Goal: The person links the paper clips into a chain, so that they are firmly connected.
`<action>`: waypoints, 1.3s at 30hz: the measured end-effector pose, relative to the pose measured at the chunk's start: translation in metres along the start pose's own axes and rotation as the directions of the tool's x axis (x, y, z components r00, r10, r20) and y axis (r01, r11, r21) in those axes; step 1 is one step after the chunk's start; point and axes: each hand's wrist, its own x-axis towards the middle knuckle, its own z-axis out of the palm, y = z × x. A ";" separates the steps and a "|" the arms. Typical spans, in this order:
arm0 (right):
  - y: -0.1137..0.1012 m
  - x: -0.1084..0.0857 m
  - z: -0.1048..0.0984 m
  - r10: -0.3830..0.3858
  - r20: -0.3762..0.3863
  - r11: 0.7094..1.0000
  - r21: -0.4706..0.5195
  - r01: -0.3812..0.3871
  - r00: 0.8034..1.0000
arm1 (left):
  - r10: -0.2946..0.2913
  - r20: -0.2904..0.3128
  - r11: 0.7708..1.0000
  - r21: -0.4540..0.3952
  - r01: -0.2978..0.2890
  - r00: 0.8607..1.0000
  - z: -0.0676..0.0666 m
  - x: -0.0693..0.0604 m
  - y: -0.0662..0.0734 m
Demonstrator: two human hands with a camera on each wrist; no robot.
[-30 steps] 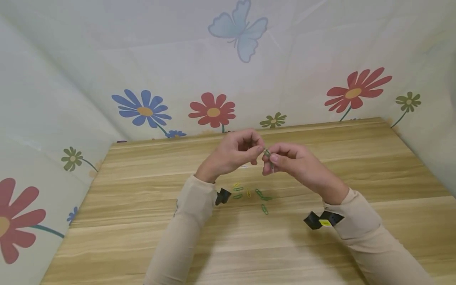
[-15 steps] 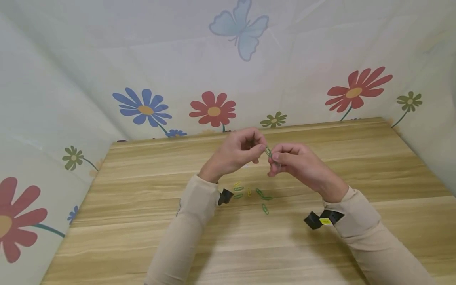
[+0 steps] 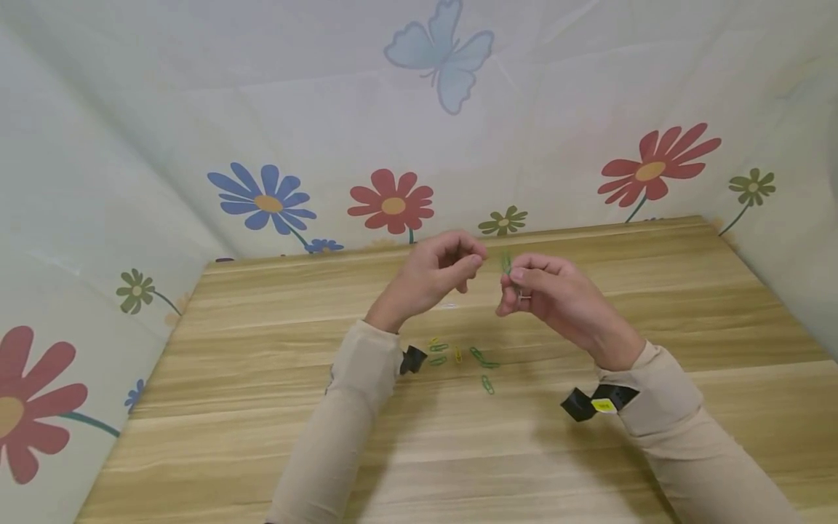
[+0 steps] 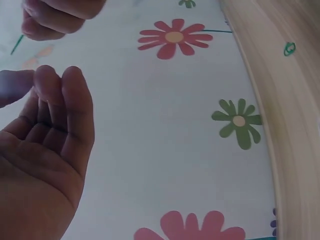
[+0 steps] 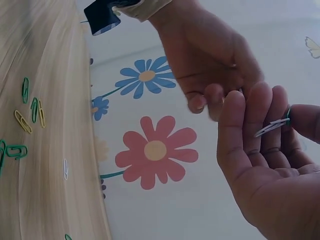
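In the head view my right hand [image 3: 556, 295] pinches a green paper clip [image 3: 507, 263] between thumb and forefinger, its upper end sticking out above the fingertips. A white paper clip [image 5: 271, 127] lies across the fingers in the right wrist view, meeting the green one at the thumb; whether they are linked is hard to tell. My left hand [image 3: 435, 275] is a short way to the left, its fingers curled and thumb tip against the forefinger [image 4: 47, 82]. I see nothing held there. Both hands are above the table.
On the wooden table [image 3: 262, 407] lie several loose green paper clips [image 3: 487, 384] and yellow paper clips [image 3: 458, 355], below the hands. A white paper clip [image 5: 65, 169] lies farther back. Flower-printed cloth [image 3: 314, 109] stands behind the table and at its sides.
The left hand has let go of the green paper clip's upper end. My right hand has drawn away to the right with the clip, widening the gap between the hands.
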 end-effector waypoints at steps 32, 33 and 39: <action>-0.011 0.001 -0.003 -0.089 0.021 0.996 0.028 0.088 0.996 | -0.554 -0.112 0.647 0.565 0.511 0.825 -0.007 -0.003 -0.100; -0.011 0.001 -0.003 -0.088 0.019 0.996 0.020 0.088 0.996 | -0.560 -0.110 0.641 0.571 0.513 0.822 -0.007 -0.003 -0.101; -0.010 -0.001 -0.003 -0.055 -0.010 0.998 -0.034 0.054 0.998 | -0.603 -0.074 0.633 0.561 0.533 0.794 -0.005 -0.003 -0.098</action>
